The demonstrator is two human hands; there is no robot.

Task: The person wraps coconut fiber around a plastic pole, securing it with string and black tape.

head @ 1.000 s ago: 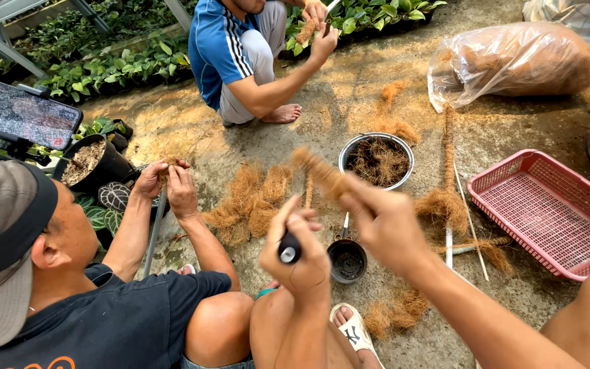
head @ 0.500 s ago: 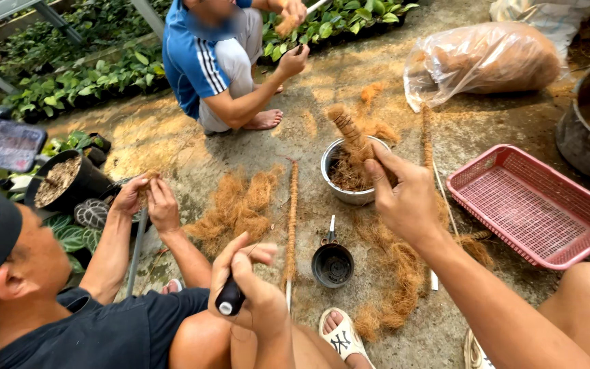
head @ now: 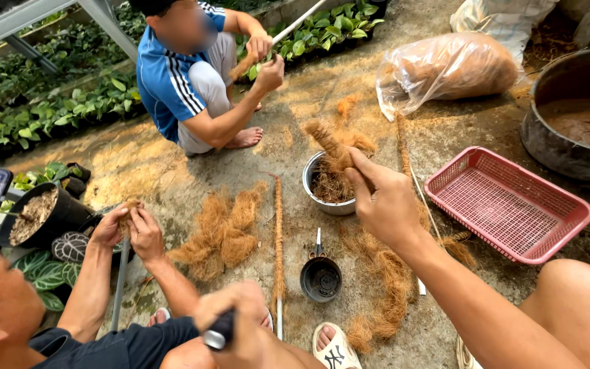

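- A coir-wrapped stick (head: 327, 141) is pinched in the right hand (head: 382, 199), fingers pressed together, above a metal bowl (head: 327, 184) of fibre.
- A dark handle (head: 219, 333) is gripped in the fisted left hand (head: 240, 321).
- A small black pot (head: 321, 279), loose coir piles (head: 218, 232) and a pink basket (head: 507, 203) are noted on the ground nearby.

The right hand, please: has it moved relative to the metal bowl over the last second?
Yes. The right hand went from beside the metal bowl to over its right rim.

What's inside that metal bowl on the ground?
The metal bowl holds a tangle of brown coconut fibre. The right hand and the fibre bundle it grips cover part of the bowl; the bottom is hidden.
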